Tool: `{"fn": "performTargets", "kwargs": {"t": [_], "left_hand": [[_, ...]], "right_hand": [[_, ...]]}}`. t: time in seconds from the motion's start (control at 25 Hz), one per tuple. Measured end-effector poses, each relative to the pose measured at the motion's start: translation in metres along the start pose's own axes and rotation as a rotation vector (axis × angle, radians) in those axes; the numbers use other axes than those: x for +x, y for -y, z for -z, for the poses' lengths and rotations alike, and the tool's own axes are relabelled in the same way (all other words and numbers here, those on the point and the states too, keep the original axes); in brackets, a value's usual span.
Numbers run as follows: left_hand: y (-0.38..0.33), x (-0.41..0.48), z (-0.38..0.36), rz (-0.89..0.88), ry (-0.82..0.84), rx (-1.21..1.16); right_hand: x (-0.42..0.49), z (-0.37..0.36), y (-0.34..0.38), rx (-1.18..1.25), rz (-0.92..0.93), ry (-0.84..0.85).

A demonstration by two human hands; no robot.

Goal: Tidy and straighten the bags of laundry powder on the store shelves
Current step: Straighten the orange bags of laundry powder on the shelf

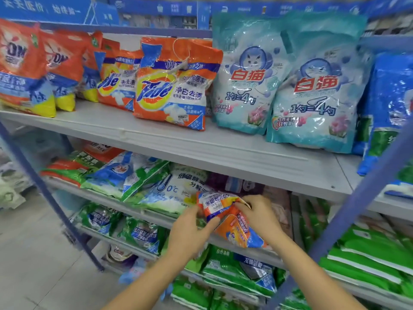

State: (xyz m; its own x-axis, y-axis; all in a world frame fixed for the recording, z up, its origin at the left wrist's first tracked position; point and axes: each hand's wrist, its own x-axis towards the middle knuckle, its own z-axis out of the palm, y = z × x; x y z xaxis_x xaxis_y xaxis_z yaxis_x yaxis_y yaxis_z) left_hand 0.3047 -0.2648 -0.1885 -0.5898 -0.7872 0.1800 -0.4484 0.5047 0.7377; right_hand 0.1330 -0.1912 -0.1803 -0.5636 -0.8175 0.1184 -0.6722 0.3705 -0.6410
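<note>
Orange bag of laundry powder (234, 229) held in both hands at the middle shelf (145, 211).
Left hand (192, 229) pinches its crumpled top and right hand (257, 213) curls round the top edge, so the bag sits between the fingers, over the shelf lip. High above the fingers, two teal bags (250, 74) and two Tide bags (172, 86) stand upright, seemingly done. Left of the fingers, slumped blue-green bags (125, 175) look yet to be straightened.

This is a shop aisle: grey metal shelves (223, 151) stacked with branded bags of laundry powder (172, 86), blue printed signs (44, 7) running overhead.
</note>
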Motion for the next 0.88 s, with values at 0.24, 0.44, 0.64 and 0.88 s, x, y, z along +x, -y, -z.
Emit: {"fn": "performTargets", "kwargs": {"t": [0.24, 0.44, 0.64, 0.88], "left_hand": [[-0.045, 0.005, 0.021, 0.466, 0.116, -0.711], [-0.098, 0.018, 0.064, 0.174, 0.334, -0.63], [-0.138, 0.04, 0.104, 0.05, 0.551, -0.261], [-0.183, 0.061, 0.147, -0.334, 0.763, 0.064]], "right_hand": [[-0.042, 0.029, 0.014, 0.248, 0.08, 0.044], [-0.08, 0.076, 0.026, 0.283, 0.189, 0.26], [-0.059, 0.123, 0.046, 0.461, 0.3, -0.002], [-0.008, 0.127, 0.095, 0.396, 0.425, 0.419]]}}
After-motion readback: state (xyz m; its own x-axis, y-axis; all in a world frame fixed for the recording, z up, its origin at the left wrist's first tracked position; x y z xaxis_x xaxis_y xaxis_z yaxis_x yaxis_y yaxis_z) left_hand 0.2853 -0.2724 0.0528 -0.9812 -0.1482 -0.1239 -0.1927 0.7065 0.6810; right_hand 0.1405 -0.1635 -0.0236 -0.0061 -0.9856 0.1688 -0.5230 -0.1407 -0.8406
